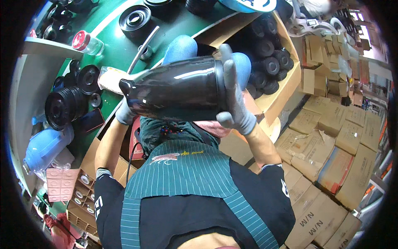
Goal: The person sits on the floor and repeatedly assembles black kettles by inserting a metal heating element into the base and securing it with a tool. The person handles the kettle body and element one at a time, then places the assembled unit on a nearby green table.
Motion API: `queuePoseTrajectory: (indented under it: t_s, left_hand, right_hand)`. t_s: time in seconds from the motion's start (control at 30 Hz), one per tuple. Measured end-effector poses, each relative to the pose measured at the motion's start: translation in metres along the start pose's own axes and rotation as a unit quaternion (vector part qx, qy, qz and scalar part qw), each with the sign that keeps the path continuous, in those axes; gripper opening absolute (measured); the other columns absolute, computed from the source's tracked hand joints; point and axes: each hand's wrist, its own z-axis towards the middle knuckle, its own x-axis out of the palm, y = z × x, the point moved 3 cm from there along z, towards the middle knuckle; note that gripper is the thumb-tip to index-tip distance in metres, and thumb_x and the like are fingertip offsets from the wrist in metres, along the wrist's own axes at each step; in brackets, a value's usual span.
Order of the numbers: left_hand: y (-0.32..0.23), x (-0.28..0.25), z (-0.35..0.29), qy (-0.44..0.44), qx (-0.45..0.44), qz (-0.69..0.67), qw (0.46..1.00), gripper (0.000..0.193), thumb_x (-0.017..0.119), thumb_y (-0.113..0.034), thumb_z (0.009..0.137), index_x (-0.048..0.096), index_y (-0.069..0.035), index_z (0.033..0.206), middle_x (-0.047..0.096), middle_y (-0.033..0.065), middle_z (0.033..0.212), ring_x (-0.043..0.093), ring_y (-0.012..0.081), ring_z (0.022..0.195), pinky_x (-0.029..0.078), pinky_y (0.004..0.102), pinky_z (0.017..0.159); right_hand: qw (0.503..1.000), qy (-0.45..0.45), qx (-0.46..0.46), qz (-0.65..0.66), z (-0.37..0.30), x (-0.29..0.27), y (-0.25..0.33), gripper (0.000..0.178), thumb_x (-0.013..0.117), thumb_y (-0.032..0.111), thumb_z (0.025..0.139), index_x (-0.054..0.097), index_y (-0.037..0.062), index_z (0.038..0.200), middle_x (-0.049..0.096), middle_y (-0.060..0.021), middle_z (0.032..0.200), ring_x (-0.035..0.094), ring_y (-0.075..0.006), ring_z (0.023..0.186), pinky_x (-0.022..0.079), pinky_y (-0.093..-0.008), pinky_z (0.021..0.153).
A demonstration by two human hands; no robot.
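- Glossy black jug body (178,89) lies sideways, raised above the green surface (114,43), held by both gloved hands.
- Right hand (234,97) wraps its wide end.
- Left hand (124,113), mostly hidden underneath, grips the spout end.

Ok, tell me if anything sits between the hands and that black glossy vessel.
Nothing visible does. The left hand, gloved in grey, grips the narrow end of the black vessel, and the right hand wraps its wide end, both directly on its surface.
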Motion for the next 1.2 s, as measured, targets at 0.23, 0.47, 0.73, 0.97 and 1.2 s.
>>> queuePoseTrajectory:
  t_s: [0.23,0.47,0.73,0.97,1.2]
  left_hand:
    - [-0.076,0.112,0.022,-0.117,0.109,0.461,0.873,0.049,0.078,-0.008,0.087,0.071,0.002,0.134,0.077,0.0166,0.121,0.076,0.0267,0.111,0.058,0.038,0.103]
    - [0.003,0.136,0.019,-0.011,0.202,0.574,0.794,0.069,0.086,-0.007,0.077,0.064,-0.003,0.142,0.063,0.0211,0.146,0.065,0.0405,0.131,0.052,0.0499,0.112]
    - [-0.04,0.004,0.08,-0.228,0.166,0.82,0.498,0.055,0.073,-0.026,0.097,0.061,-0.007,0.148,0.067,0.0221,0.136,0.065,0.0411,0.122,0.052,0.0491,0.106]
    - [-0.065,0.008,0.108,-0.158,0.038,0.588,0.792,0.056,0.076,-0.004,0.1,0.059,-0.001,0.154,0.074,0.0116,0.137,0.07,0.0138,0.118,0.059,0.0312,0.096]
    - [-0.084,0.167,0.11,0.137,-0.107,0.598,0.783,0.054,0.085,-0.005,0.087,0.069,-0.001,0.139,0.079,0.0159,0.114,0.077,0.0236,0.105,0.06,0.0393,0.091]
  right_hand:
    - [0.897,-0.078,0.25,0.355,-0.03,0.0,-0.037,0.071,0.027,0.049,0.119,0.02,0.003,0.172,0.023,-0.0116,0.179,0.022,-0.023,0.165,0.012,-0.0357,0.134]
    - [0.93,0.018,0.29,0.225,-0.029,-0.083,-0.07,0.057,0.055,0.043,0.11,0.059,0.0057,0.154,0.058,-0.0091,0.155,0.051,-0.0209,0.145,0.033,-0.0374,0.126]
    - [0.987,0.127,0.093,0.023,-0.033,0.013,-0.074,0.092,0.095,0.035,0.074,0.057,0.0073,0.154,0.052,-0.0221,0.158,0.05,-0.0396,0.147,0.039,-0.0463,0.125]
    - [0.942,-0.063,0.183,0.275,-0.045,0.018,-0.102,0.084,0.067,0.046,0.104,0.035,-0.0028,0.165,0.046,-0.021,0.165,0.047,-0.0315,0.152,0.033,-0.0435,0.129]
    - [0.688,-0.248,0.283,0.62,-0.019,0.007,-0.091,0.075,0.05,0.061,0.11,0.045,0.0067,0.162,0.07,-0.0113,0.109,0.071,-0.0305,0.115,0.045,-0.0563,0.121]
